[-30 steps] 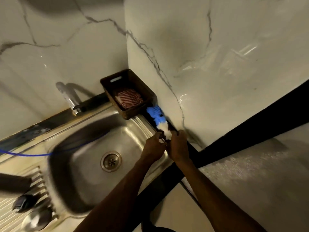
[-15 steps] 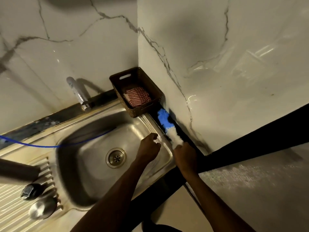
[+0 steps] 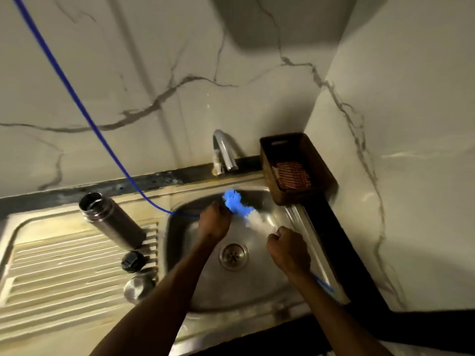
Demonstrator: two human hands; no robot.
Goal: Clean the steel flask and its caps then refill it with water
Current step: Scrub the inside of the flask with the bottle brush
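An open steel flask (image 3: 110,222) stands on the draining board, left of the sink basin (image 3: 259,289). In front of it sit a black inner cap (image 3: 132,261) and a steel outer cap (image 3: 137,287). My right hand (image 3: 289,250) grips the handle of a bottle brush (image 3: 245,209) with blue and white bristles, held over the basin. My left hand (image 3: 214,223) is by the blue bristle end with fingers curled, touching it.
A chrome tap (image 3: 224,150) stands behind the basin. At the back right corner is a brown basket (image 3: 303,147) holding a red striped cloth (image 3: 293,174). A blue cord (image 3: 77,98) hangs from the upper left into the basin. Marble walls close off the back and right.
My right hand lifted the brush from the ledge by the right wall and brought it over the basin. My left hand moved to its bristles. My view swung left, showing the flask and caps.
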